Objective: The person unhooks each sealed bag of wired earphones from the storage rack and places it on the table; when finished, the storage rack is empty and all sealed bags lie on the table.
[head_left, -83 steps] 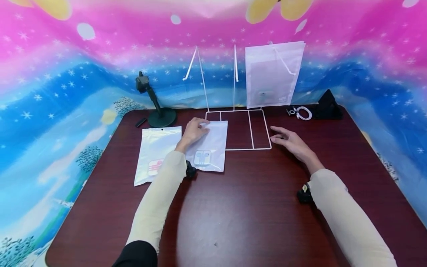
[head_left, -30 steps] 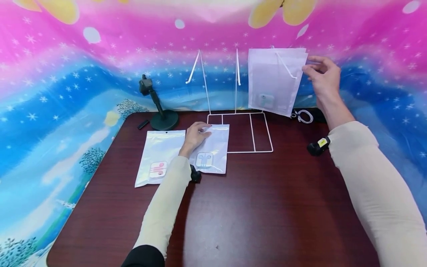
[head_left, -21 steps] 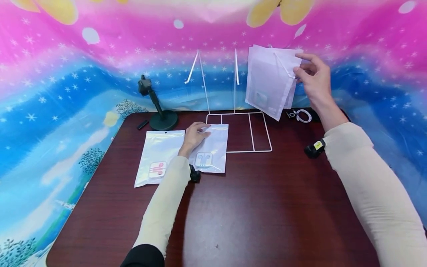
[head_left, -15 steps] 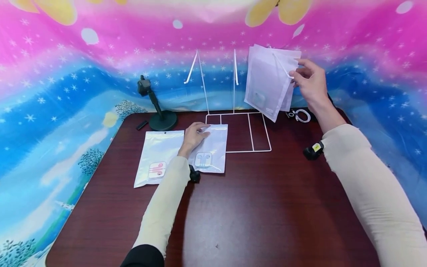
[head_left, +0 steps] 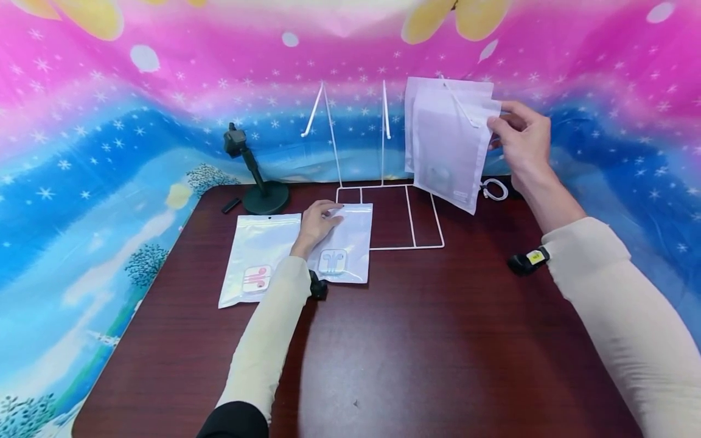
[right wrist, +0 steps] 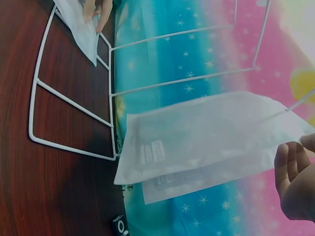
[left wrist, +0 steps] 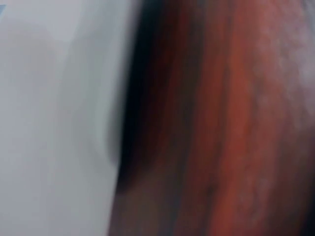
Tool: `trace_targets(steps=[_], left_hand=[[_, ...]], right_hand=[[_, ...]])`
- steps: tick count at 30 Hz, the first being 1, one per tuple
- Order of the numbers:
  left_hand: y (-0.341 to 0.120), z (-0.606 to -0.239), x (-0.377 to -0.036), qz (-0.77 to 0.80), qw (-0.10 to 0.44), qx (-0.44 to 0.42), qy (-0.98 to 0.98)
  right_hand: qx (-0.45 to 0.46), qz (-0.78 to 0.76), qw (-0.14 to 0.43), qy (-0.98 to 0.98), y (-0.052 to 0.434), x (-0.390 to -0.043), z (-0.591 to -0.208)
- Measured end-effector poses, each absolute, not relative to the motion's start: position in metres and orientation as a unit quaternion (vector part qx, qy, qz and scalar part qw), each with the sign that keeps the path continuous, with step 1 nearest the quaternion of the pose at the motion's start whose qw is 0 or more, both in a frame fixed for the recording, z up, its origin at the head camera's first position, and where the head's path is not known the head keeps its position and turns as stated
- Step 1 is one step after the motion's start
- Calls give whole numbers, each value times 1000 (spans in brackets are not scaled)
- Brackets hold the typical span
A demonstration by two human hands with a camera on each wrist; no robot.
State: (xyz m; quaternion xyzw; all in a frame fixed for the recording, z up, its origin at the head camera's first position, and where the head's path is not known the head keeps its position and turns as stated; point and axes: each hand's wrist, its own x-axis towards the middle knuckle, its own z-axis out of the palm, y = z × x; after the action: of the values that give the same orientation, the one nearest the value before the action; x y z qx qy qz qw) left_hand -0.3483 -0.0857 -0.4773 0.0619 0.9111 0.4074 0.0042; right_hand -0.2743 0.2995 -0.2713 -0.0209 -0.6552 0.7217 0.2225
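My right hand (head_left: pixel 497 123) pinches the upper right corner of a frosted white pouch (head_left: pixel 450 152) at the right hook of a white wire rack (head_left: pixel 408 214). The pouch hangs tilted, with a second pouch (head_left: pixel 420 90) behind it. The right wrist view shows the same pouch (right wrist: pixel 206 142) and my fingertips (right wrist: pixel 290 169) at its edge. My left hand (head_left: pixel 323 216) rests flat on a pouch with blue earphones (head_left: pixel 350 246) lying on the table. A pouch with pink earphones (head_left: pixel 254 255) lies beside it on the left. The left wrist view is a blur of white pouch (left wrist: pixel 49 123) and brown table (left wrist: pixel 221 123).
A black phone stand (head_left: pixel 257 179) and a small black piece (head_left: pixel 231 204) sit at the table's back left. A white coiled cable (head_left: pixel 495 190) lies at the back right. The rack's two left hooks (head_left: pixel 317 109) carry nothing. The brown table (head_left: pixel 416 340) meets a colourful backdrop.
My right hand rose from the table to the hanging pouches and took the front one by its corner. That pouch swung left, then shifted right and lower. The left hand stayed put.
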Motion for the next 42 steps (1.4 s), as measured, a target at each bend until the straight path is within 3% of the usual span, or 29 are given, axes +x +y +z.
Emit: trace_targets(steps=[18, 42], left_hand=[[-90, -481, -347, 401, -3, 79, 913], [-86, -476, -349, 403, -6, 79, 912]], right_hand=[[-31, 744, 191, -640, 313, -240, -269], [21, 793, 214, -570, 325, -201, -267]])
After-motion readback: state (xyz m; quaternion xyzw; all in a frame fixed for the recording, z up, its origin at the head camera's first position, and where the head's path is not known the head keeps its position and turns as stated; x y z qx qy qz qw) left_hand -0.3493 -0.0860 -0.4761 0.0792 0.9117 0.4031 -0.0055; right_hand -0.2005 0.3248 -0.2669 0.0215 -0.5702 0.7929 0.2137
